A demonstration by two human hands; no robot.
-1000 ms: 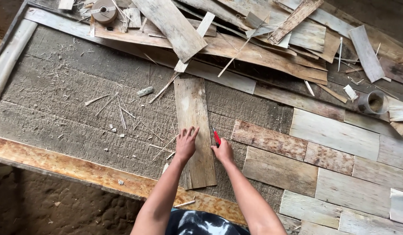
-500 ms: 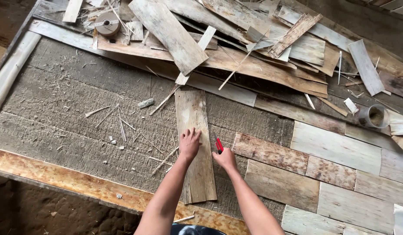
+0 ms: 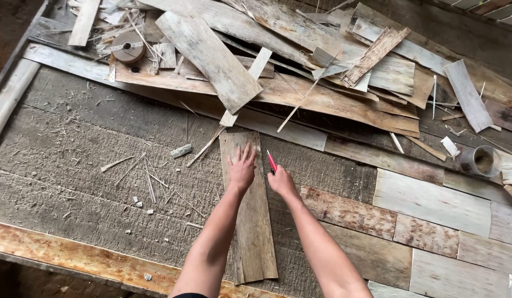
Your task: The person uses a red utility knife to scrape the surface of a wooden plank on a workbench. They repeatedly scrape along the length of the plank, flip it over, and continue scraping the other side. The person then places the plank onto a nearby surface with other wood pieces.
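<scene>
Both hands slid up: left hand (image 3: 242, 170) flat on plank (image 3: 249, 221), right hand (image 3: 281, 181) grips red pencil (image 3: 272, 161).

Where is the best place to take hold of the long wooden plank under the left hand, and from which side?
Probably the plank's near end, coming from the person's side. That end lies past the left hand and reaches the table's front edge, so fingers could slip under it. The right long edge is occupied by the right hand with a red tool.

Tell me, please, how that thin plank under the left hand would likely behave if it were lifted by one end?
The plank looks thin and flat, so probably light with some flex. Its grain is weathered and edges rough, so it may splinter. Lying flat under the left hand, it should slide, not roll.
</scene>
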